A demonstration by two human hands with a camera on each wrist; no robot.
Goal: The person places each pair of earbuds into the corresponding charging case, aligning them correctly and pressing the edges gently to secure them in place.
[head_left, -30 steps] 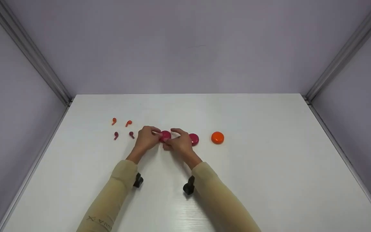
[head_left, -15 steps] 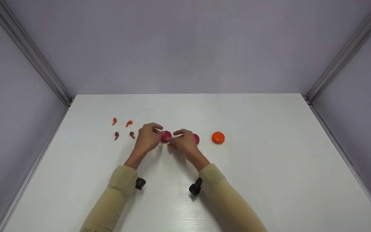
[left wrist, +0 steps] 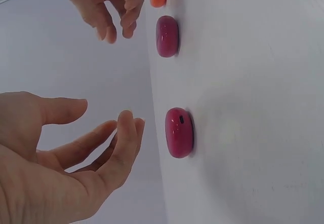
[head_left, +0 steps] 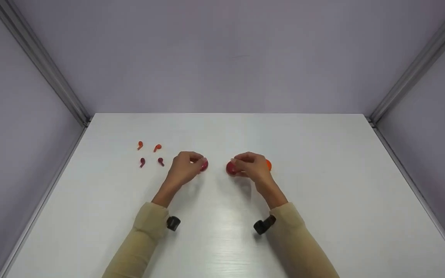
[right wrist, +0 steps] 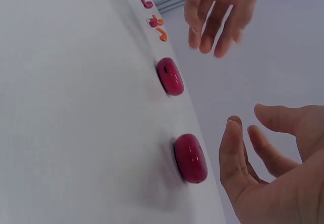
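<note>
Both hands sat over the middle of the white bench (head_left: 323,200), each above its own glossy magenta oval plastic case. Left hand (head_left: 184,168) hovered over the left magenta case (left wrist: 178,132); the left wrist view showed a clear gap between fingers and shell, fingers loosely curved, nothing held, so released. Right hand (head_left: 250,166) was the same over the right magenta case (right wrist: 191,158): fingers relaxed and apart from it in the right wrist view, not gripping. Key relation: each case lay directly under and just beyond its own hand's fingertips, flat on the bench, long axes roughly in line with each other along the left-right row, the two cases apart with bare bench between them. Left hand was nearer the left case, right hand nearer the right one; neither was placed for a cross-reach. A round orange plastic case (head_left: 268,165) sat just right of the right hand, mostly hidden behind it in the head view; only an edge showed. Four small earbud-shaped pieces, two orange (head_left: 148,146) and two dark red (head_left: 152,161), lay well left of the left hand. From the head view both magenta cases were largely covered by fingers, so contact looked ambiguous there; the wrist views settled it. A small dark dot showed on each case's rim, too small to make out.
</note>
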